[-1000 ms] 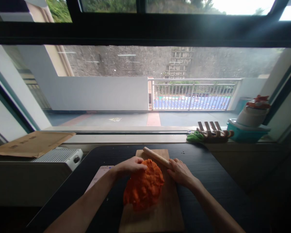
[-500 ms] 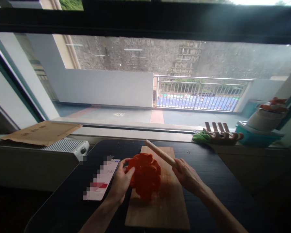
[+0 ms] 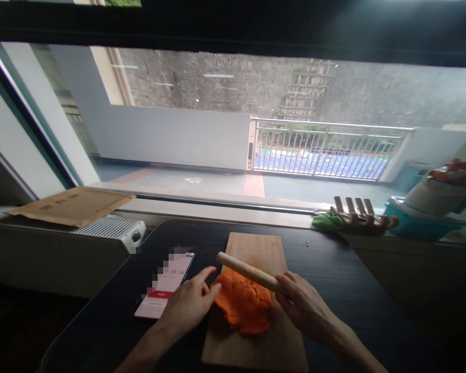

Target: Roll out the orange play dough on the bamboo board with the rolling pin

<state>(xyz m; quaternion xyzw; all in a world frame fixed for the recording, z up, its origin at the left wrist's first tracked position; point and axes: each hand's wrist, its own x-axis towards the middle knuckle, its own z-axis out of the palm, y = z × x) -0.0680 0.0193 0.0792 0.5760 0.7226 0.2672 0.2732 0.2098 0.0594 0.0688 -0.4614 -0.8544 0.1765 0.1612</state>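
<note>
Orange dough is lying on the wooden board, a lumpy flattened piece, left edge near or slightly past the board's left side. Right hand: grip closed round the right end of the rolling pin. Pin sits slantwise across the dough's far edge, free end pointing far-left; can't tell if it's pressing down or just above. Left hand: grip open, thumb and fingers spread at the dough's left edge, not clenched on anything. Thumb tip overlaps the dough in view; contact unclear. Board is on the black table. Phone is face-up left of the board, beside the left hand, screen lit, partly pixelated. Brown envelope is on the white heater, far left. On the window sill, right side: green cloth, brown rack, teal box.
</note>
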